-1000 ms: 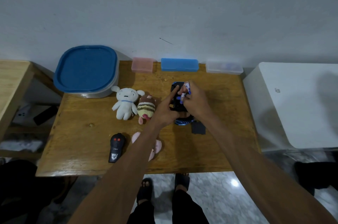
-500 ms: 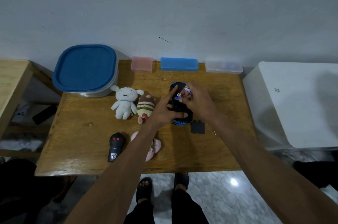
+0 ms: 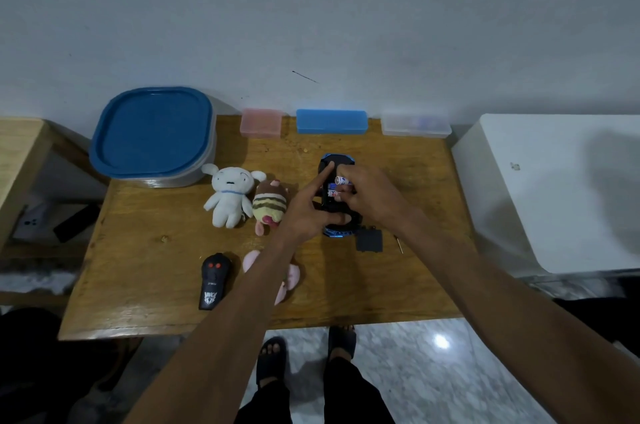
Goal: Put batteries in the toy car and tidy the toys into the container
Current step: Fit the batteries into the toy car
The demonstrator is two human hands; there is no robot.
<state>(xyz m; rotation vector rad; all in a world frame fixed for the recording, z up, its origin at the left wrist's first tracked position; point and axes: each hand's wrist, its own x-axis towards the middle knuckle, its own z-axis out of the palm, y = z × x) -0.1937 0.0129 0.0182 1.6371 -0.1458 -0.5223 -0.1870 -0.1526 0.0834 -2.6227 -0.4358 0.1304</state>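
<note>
Your left hand (image 3: 311, 212) steadies the toy car (image 3: 337, 202), which lies upside down on the wooden table (image 3: 156, 268) right of the middle; your forefinger stretches along the car's far end and your thumb presses on its near end, so the car is pinched between them. Your right hand (image 3: 370, 195) comes in from the right with its fingers curled round batteries (image 3: 341, 180), holding them at the open battery bay in the car's underside; how many are already seated you cannot tell from here. The black battery cover (image 3: 370, 239) lies flat on the table just beside the car's near right corner, and a thin small tool (image 3: 399, 244) lies just right of it.

The big container (image 3: 152, 136) sits at the table's far left corner with its blue lid on, so its contents are hidden. Along the back edge stand three small closed boxes: a pink box (image 3: 260, 122), a blue box (image 3: 331, 121) and a clear box (image 3: 415, 125) with something bluish showing dimly inside.

Still out on the table are the white plush (image 3: 228, 195), the striped plush (image 3: 270, 207) touching it, the pink plush (image 3: 289, 280) partly under your left forearm, and the black remote (image 3: 213, 280) near the front edge
</note>
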